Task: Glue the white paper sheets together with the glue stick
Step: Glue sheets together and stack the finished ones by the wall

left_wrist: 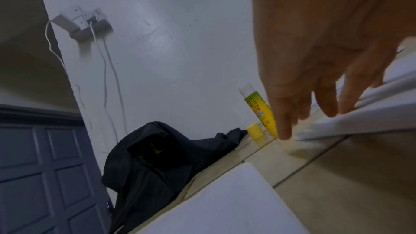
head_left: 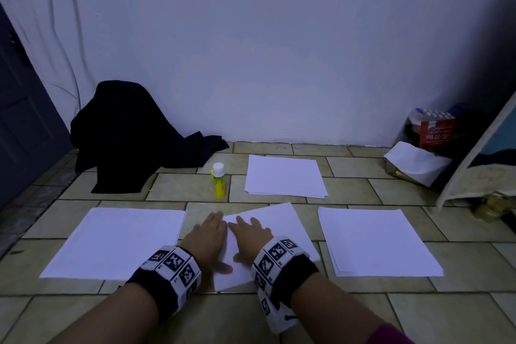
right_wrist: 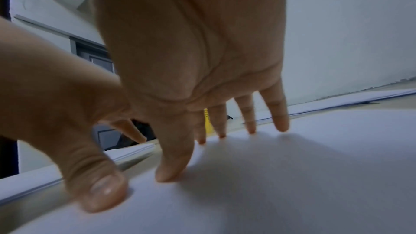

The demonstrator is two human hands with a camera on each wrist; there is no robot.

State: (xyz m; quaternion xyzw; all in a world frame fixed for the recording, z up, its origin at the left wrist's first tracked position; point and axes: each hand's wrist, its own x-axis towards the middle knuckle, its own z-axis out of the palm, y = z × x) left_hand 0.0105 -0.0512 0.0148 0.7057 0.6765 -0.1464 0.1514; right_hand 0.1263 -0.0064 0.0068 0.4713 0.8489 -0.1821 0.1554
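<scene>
The middle paper sheets (head_left: 268, 234) are laid on the tiled floor (head_left: 363, 313) directly in front of the person, turned at an angle to the tile lines. They are pressed down by both hands. The left hand (head_left: 208, 234) is laid flat at the sheets' left edge, fingers straight and released, its fingertips (left_wrist: 284, 131) reaching just past the paper's far-left corner toward the bare tile. The right hand (head_left: 251, 234) is spread on the sheet just beside the left, fingers straight, thumb out to the side; nothing is grasped, and its fingertips (right_wrist: 281, 124) are seen touching the paper in the right wrist view.

The glue stick (head_left: 218, 180) is stood upright on the floor beyond the hands, well apart from them; its yellow cap (left_wrist: 255, 131) is seen lying just beside it in the left wrist view. Three more paper stacks are set around: one to the left (head_left: 114, 243), one to the right (head_left: 377, 243), one farther back (head_left: 284, 176). Strips of bare tile are left between the stacks. A dark cloth (head_left: 131, 134) is heaped against the wall (head_left: 279, 50) at the back left.
</scene>
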